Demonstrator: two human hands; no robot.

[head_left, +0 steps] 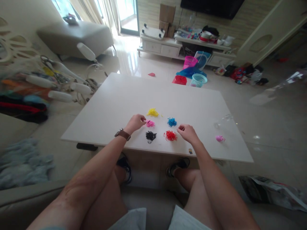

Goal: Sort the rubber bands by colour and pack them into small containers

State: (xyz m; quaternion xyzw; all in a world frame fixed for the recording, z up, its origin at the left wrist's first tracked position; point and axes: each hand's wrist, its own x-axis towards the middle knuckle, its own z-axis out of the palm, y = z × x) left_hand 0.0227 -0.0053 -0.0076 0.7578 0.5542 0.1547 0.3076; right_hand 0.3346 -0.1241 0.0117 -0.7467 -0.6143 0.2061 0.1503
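Note:
Five small heaps of what look like little rubber bands lie on the white table (96, 124): yellow bands (153, 112), pink bands (150, 123), black bands (151, 136), blue bands (172, 122) and red bands (170, 135). My left hand (136, 123) is at the left edge of the pink heap, its fingertips pinched together. A dark speck shows on that heap beside the fingertips. Just right of the red heap, my right hand (188, 132) rests low with its fingers curled and closed. What either hand holds, if anything, is too small to make out.
A pink object (220, 138) sits on the table's right side. A small cartoon figure (190, 151) is near the front edge. Beyond the table stand a red bin (179, 80) and a light blue basket (199, 80). A lamp with white shades (61, 96) is at left.

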